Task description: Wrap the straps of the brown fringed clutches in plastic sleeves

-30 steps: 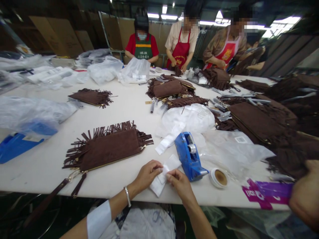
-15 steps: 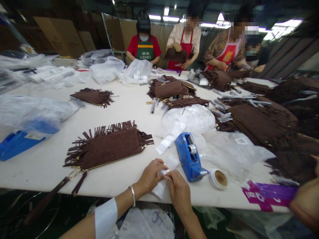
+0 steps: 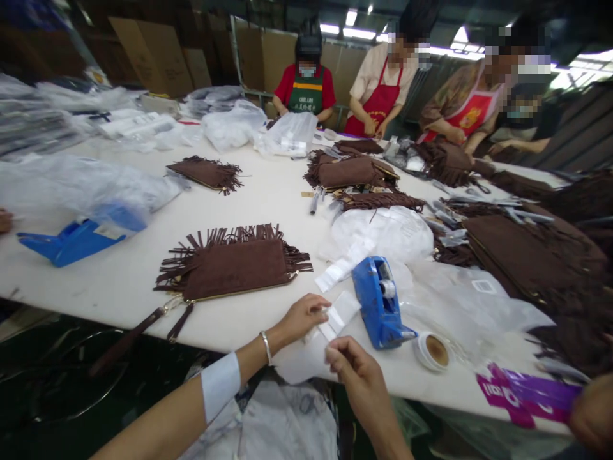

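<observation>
At the table's front edge, my left hand (image 3: 302,319) is closed, fingertips pinching the side of a flat white strip (image 3: 341,312). My right hand (image 3: 357,367) has thumb and forefinger pinched together on the edge of a thin white sheet (image 3: 304,361), which spreads out below the strip; whether the two are one piece I cannot tell. A blue tape dispenser (image 3: 376,306) stands just right of the strip, beside a tape roll (image 3: 432,351). To the left lies a brown fringed purse (image 3: 234,268) with a wrist strap hanging over the edge.
Clear plastic bags (image 3: 383,233) and more brown fringed bags (image 3: 512,246) cover the right side. A second blue dispenser (image 3: 71,243) sits at the left under plastic. Purple printed tape (image 3: 531,393) lies near the front right edge. Several people (image 3: 306,89) work across the table.
My hands have moved apart; the thin white sheet now shows spread between them, where it was folded small before. The view has swung left. A person opposite has lowered a brown bag.
</observation>
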The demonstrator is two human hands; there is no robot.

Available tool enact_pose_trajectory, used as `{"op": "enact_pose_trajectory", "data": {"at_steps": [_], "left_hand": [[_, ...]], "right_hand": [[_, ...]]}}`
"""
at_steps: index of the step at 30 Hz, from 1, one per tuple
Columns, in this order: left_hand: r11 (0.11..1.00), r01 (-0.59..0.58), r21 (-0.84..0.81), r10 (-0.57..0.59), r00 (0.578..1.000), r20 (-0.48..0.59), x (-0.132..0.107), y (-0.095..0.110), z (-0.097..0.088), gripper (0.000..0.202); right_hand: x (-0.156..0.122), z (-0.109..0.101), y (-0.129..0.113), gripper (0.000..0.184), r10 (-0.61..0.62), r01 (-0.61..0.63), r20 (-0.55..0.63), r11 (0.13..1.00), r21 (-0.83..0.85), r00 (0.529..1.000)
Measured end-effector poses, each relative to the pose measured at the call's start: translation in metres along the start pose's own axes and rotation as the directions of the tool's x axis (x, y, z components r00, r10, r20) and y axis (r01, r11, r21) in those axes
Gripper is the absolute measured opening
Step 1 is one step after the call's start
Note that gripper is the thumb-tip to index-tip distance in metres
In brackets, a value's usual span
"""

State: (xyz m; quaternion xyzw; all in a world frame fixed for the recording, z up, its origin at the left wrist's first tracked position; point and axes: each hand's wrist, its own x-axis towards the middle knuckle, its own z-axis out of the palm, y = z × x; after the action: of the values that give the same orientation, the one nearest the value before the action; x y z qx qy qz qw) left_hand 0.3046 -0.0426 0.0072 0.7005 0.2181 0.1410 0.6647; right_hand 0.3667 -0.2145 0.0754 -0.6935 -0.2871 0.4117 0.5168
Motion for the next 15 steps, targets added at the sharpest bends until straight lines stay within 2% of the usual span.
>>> {"op": "enact_pose_trajectory", "data": {"at_steps": [2, 3, 5, 7, 10, 12, 15], "left_hand": [[0.973, 0.105, -0.203, -0.108, 0.994, -0.003, -0.018, 0.016, -0.018, 0.04], [0.952, 0.162, -0.259, -0.158, 0.987, 0.034, -0.029, 0.023, -0.026, 0.046], [0.915, 0.265, -0.303, -0.234, 0.963, 0.135, -0.055, 0.031, -0.041, 0.048], [0.893, 0.315, -0.322, -0.276, 0.948, 0.161, -0.077, 0.027, -0.052, 0.041], [0.888, 0.308, -0.34, -0.317, 0.948, 0.033, -0.098, 0.01, -0.063, 0.031], [0.9, 0.301, -0.314, -0.333, 0.941, -0.052, -0.106, 0.0, -0.069, 0.025], [0.911, 0.274, -0.31, -0.318, 0.943, -0.102, -0.114, -0.005, -0.078, 0.02]], "right_hand": [[0.014, 0.003, 0.0, 0.028, -0.003, 0.003, -0.021, 1.0, -0.018, 1.0], [0.02, 0.006, 0.0, 0.029, -0.012, 0.012, -0.017, 0.999, -0.035, 1.0], [0.03, 0.013, 0.0, 0.03, -0.034, 0.033, -0.003, 0.997, -0.073, 0.999], [0.038, 0.023, 0.0, 0.031, -0.055, 0.055, 0.004, 0.993, -0.107, 0.998], [0.047, 0.042, 0.0, 0.032, -0.049, 0.049, -0.003, 0.993, -0.108, 0.999], [0.051, 0.057, 0.002, 0.032, -0.003, 0.003, 0.004, 0.999, -0.036, 1.0], [0.055, 0.078, 0.006, 0.042, 0.071, -0.079, 0.087, 0.993, 0.09, 0.994]]}}
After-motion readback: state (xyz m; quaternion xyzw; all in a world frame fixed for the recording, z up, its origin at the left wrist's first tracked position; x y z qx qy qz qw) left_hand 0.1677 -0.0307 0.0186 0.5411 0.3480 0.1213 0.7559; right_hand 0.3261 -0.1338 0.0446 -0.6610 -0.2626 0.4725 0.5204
